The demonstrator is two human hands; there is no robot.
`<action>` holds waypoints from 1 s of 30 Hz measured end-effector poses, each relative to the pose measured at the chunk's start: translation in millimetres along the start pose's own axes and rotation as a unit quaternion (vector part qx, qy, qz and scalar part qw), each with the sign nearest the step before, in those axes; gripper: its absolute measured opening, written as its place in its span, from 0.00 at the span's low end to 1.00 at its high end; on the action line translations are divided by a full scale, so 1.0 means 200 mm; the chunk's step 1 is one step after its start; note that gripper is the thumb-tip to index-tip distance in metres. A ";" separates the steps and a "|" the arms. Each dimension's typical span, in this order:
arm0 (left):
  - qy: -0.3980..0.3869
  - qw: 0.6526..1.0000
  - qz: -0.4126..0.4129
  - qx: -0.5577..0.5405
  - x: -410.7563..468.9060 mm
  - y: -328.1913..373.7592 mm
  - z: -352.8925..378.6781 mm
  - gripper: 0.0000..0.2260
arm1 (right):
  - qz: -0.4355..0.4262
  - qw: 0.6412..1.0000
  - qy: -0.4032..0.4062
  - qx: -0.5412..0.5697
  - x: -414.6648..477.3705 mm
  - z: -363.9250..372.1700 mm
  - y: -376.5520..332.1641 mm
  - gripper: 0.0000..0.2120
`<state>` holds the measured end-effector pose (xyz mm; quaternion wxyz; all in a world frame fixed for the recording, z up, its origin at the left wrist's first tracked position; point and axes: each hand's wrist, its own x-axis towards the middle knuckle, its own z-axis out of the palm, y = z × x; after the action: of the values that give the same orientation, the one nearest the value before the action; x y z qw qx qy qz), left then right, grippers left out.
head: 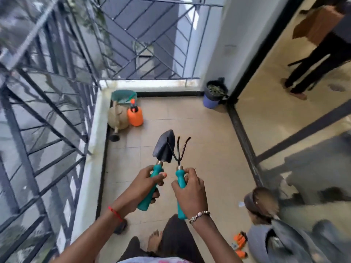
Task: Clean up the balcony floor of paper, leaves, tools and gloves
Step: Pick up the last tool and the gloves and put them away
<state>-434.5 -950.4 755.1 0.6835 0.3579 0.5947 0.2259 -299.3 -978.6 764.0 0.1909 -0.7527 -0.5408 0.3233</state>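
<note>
While the left grip [146, 188] clasps the trowel [164, 147] and the right grip [190, 192] the hand fork [179, 174], their crossed heads could snag and slip.

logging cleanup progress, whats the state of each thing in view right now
left hand: grips the trowel handle
right hand: grips the hand rake handle
trowel: held off the floor, blade up
hand rake: held off the floor, tines up
orange sprayer: upright on the floor
orange gloves: lying on the floor
</note>
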 end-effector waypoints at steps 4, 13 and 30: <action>0.041 0.998 0.001 -0.038 0.17 0.11 -0.13 0.08 | -0.024 0.999 -0.037 -0.023 0.29 0.06 -0.15 0.14; 0.125 0.984 -0.009 -0.127 0.66 0.48 -0.38 0.04 | -0.090 0.987 -0.116 -0.060 1.04 0.11 -0.49 0.14; 0.221 0.936 -0.014 -0.274 1.81 1.24 -0.86 0.04 | -0.160 0.965 -0.167 -0.127 2.52 0.26 -1.15 0.16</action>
<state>-503.8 -487.6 701.5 0.6090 0.0898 0.6511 0.4439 -390.2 -430.1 731.5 0.0494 -0.6099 -0.7149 0.3384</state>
